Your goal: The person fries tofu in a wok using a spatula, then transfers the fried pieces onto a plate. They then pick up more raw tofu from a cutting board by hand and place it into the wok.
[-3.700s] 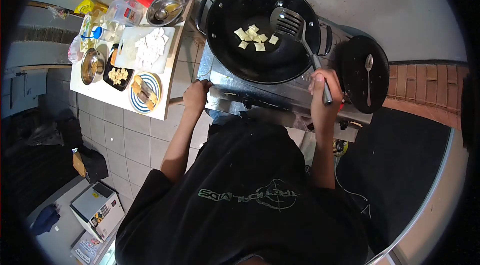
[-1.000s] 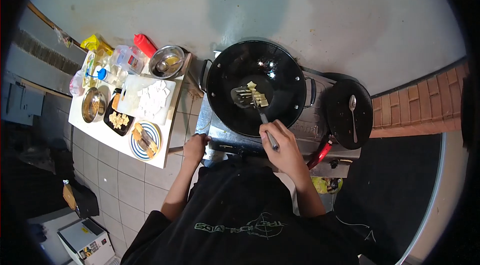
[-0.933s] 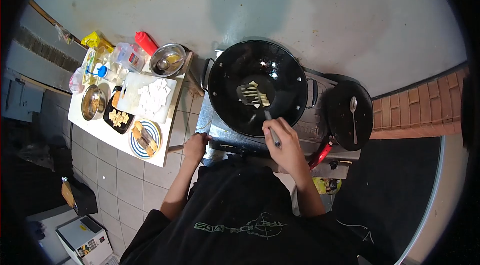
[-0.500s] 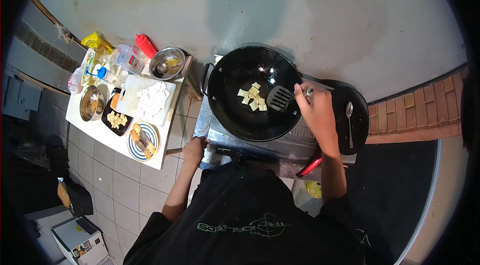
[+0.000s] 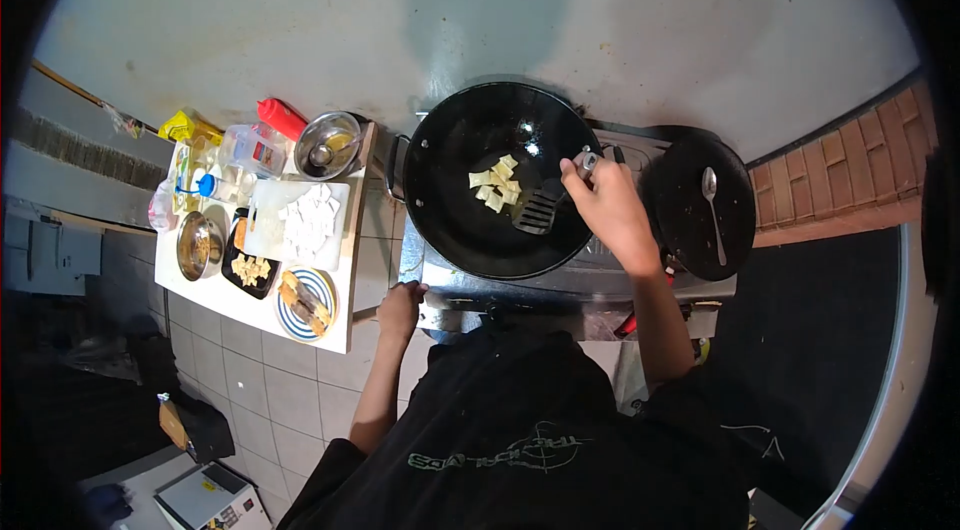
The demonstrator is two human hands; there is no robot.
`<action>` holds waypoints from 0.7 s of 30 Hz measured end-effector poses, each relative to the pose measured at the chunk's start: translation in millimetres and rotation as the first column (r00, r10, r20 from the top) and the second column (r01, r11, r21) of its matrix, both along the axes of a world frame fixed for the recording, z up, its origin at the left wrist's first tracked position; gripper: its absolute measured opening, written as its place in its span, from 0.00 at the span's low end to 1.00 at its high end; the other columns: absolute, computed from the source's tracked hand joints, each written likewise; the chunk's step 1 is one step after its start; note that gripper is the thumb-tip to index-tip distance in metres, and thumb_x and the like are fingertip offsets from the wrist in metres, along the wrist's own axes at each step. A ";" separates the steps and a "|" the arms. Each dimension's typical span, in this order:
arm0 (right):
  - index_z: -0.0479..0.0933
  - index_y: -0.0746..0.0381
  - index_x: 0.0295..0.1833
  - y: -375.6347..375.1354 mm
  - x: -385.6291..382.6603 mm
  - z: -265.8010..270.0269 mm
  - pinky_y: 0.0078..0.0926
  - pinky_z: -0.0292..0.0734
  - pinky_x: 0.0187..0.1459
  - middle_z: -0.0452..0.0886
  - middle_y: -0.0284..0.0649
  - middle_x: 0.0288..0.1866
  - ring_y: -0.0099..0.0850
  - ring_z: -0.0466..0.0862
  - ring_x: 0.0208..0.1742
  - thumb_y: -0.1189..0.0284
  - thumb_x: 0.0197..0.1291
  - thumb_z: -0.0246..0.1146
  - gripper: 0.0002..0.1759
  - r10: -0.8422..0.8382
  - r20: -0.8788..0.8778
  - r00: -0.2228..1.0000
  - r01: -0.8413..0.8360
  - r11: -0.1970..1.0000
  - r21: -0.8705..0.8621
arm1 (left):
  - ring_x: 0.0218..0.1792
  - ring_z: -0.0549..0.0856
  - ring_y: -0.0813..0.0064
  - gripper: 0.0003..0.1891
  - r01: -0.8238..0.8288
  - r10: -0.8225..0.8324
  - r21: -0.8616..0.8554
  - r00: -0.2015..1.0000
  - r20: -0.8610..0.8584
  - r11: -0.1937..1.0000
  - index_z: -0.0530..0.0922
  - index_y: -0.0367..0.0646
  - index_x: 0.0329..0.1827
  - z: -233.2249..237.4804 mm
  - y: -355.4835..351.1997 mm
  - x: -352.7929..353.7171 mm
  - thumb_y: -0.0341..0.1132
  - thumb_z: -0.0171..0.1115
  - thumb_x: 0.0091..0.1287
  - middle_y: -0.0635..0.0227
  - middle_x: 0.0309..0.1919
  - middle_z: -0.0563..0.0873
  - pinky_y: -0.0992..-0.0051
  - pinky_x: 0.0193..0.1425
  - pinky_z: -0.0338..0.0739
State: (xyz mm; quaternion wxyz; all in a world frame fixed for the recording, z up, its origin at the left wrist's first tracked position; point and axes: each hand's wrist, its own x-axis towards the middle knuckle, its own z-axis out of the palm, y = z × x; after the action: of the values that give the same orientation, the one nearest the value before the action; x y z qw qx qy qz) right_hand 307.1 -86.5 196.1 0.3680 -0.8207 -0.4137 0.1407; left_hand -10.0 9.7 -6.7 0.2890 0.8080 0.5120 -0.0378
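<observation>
My right hand is closed around the handle of a slotted spatula. The spatula's blade is low inside a black wok, just right of several pale, flat, square-cut pieces clustered near the wok's middle. Oil glistens on the wok wall. At the stove's front left corner, my left hand has its fingers curled in beside the metal edge; whatever they hold, if anything, is hidden. Under the wok is a steel gas stove.
On the left table are a white cutting board with white pieces, a steel bowl, a black tray of fried pieces and a striped plate. To the right, a spoon rests on a black round pan.
The spatula blade has shifted down and left, nearer the pieces, and my right hand has moved slightly left. My left hand stays at the stove corner. The camera view has swung a little.
</observation>
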 end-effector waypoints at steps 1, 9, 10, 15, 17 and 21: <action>0.73 0.71 0.28 -1.8 -1.4 -2.5 0.42 0.69 0.28 0.75 0.57 0.21 0.57 0.74 0.25 0.66 0.66 0.60 0.19 -0.005 -0.007 1.000 0.005 1.000 0.002 | 0.37 0.86 0.54 0.17 0.000 0.000 -0.015 1.000 0.001 1.000 0.83 0.44 0.33 2.4 0.2 0.6 0.48 0.56 0.69 0.60 0.32 0.86 0.54 0.41 0.77; 0.78 0.69 0.34 -8.3 -7.1 -32.0 0.32 0.64 0.22 0.76 0.51 0.20 0.26 0.68 0.16 0.71 0.66 0.60 0.11 -0.067 -0.175 0.982 0.087 0.990 0.107 | 0.38 0.86 0.54 0.18 0.032 -0.035 -0.051 0.998 -0.055 0.998 0.84 0.45 0.35 6.1 5.0 1.2 0.49 0.56 0.70 0.61 0.32 0.87 0.55 0.42 0.78; 0.78 0.69 0.34 -7.9 -6.7 -39.1 0.32 0.64 0.22 0.76 0.51 0.20 0.26 0.68 0.16 0.71 0.66 0.60 0.11 -0.062 -0.170 0.983 0.081 0.991 0.108 | 0.38 0.86 0.54 0.18 0.028 -0.031 -0.064 0.998 -0.050 0.998 0.84 0.45 0.35 6.7 5.1 0.9 0.50 0.56 0.70 0.60 0.32 0.87 0.54 0.43 0.78; 0.78 0.66 0.35 -5.5 -5.7 -63.5 0.23 0.62 0.21 0.75 0.34 0.16 0.18 0.69 0.16 0.70 0.68 0.58 0.11 -0.045 -0.391 0.919 0.114 0.981 0.156 | 0.39 0.86 0.51 0.18 0.021 -0.022 -0.044 1.000 -0.017 0.999 0.84 0.45 0.35 -1.6 4.1 -2.5 0.50 0.55 0.70 0.56 0.32 0.86 0.53 0.42 0.78; 0.78 0.64 0.35 -3.0 -9.9 -61.4 0.21 0.62 0.19 0.73 0.31 0.16 0.17 0.69 0.15 0.69 0.69 0.58 0.11 -0.040 -0.487 0.873 0.128 0.980 0.150 | 0.39 0.85 0.50 0.18 0.014 -0.014 -0.024 1.000 0.004 1.000 0.84 0.46 0.35 -6.5 3.3 -3.9 0.50 0.55 0.70 0.55 0.32 0.86 0.52 0.42 0.77; 0.76 0.62 0.34 1.4 -5.7 -72.9 0.18 0.62 0.12 0.71 0.31 0.15 0.19 0.71 0.12 0.65 0.70 0.57 0.14 0.010 -0.620 0.784 0.120 0.979 0.167 | 0.36 0.86 0.52 0.20 0.002 -0.002 0.009 1.000 -0.002 1.000 0.83 0.47 0.30 -14.3 3.0 -4.7 0.51 0.53 0.71 0.59 0.30 0.86 0.55 0.41 0.77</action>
State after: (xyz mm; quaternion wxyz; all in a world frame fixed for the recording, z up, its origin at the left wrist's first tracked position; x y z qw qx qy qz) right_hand 301.4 -85.1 123.3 0.5665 -0.7004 -0.2582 0.3490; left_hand -14.8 12.6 -20.9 0.2846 0.8098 0.5117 -0.0365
